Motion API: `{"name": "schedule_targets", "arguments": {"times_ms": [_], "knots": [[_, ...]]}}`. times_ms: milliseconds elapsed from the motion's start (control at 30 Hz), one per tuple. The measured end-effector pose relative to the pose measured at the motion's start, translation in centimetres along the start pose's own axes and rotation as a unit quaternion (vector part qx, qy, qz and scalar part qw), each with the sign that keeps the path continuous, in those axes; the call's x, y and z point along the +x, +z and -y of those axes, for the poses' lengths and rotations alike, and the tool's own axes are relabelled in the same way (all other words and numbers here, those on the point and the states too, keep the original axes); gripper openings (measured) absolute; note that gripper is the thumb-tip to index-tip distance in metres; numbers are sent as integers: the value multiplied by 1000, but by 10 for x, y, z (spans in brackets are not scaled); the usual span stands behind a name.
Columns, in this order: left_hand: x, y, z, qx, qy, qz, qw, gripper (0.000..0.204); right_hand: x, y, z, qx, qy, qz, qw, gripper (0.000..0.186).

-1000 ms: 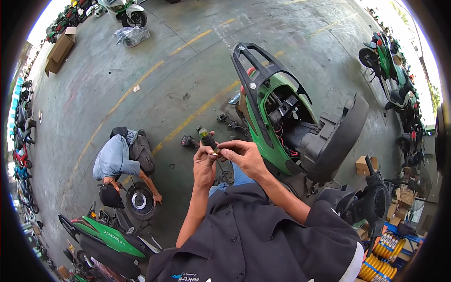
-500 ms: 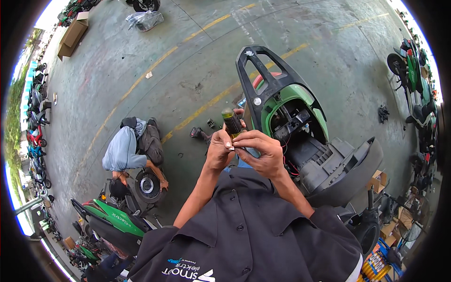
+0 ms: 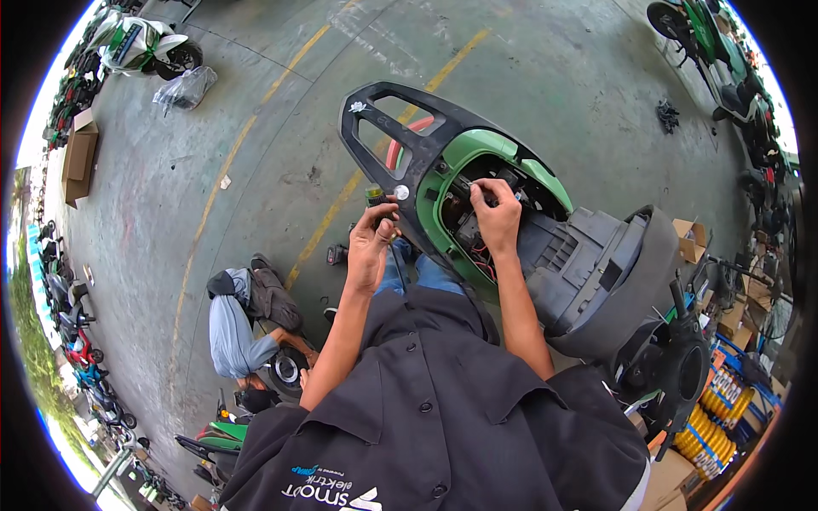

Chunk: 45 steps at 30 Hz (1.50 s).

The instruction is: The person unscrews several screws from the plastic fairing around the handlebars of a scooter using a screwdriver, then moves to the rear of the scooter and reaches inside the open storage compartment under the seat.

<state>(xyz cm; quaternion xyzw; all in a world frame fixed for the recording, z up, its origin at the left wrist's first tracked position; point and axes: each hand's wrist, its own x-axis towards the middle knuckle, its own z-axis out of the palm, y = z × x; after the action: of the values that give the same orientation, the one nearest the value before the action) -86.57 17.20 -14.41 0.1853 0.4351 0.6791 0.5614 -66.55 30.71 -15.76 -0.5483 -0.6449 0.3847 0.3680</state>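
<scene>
My left hand (image 3: 368, 251) is closed round a screwdriver (image 3: 375, 197) with a black and yellow-green handle, beside the scooter's rear. Its handle end points away from me and its thin shaft comes back toward my body. My right hand (image 3: 498, 223) hangs over the open compartment of the scooter (image 3: 461, 152), thumb and fingers pinched together. Whatever is between those fingertips is too small to make out. Around the opening runs green bodywork, with a black grab rail (image 3: 407, 99) at the far end. Dark parts and red wires show inside; the grey seat (image 3: 630, 289) is tipped open toward the near right.
At the left a person (image 3: 234, 328) crouches with their hands at a wheel (image 3: 286, 368). A power tool (image 3: 337, 255) lies on the floor near my legs. Cardboard boxes (image 3: 688, 240) and yellow coil springs (image 3: 705, 443) are at the right. Parked scooters line both sides.
My hands have parted. The right one has gone over the scooter's compartment, while the left has moved left with the screwdriver. My view has shifted, bringing the scooter nearer the middle.
</scene>
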Motion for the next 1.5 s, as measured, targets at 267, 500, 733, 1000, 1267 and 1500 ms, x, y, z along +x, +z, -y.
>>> {"name": "schedule_targets", "arguments": {"times_ms": [267,500,733,1000,1267,1500], "knots": [[17,-59,-17,48,19,-128,990,27,41,27,-162,-228,-72,12,971,16],[-27,-140,-7,120,-14,-285,951,29,51,42,-170,-362,-107,51,924,29],[-47,-155,8,127,-48,-341,930,27,51,40,-170,-364,-138,68,919,29],[-41,-150,15,160,-80,-280,943,31,56,36,-168,-376,-120,113,912,26],[-37,-147,16,166,-72,-275,944,29,43,35,-169,-401,-151,132,894,25],[-40,-148,18,147,-66,-281,946,29,57,30,-164,-341,-95,173,919,24]]}}
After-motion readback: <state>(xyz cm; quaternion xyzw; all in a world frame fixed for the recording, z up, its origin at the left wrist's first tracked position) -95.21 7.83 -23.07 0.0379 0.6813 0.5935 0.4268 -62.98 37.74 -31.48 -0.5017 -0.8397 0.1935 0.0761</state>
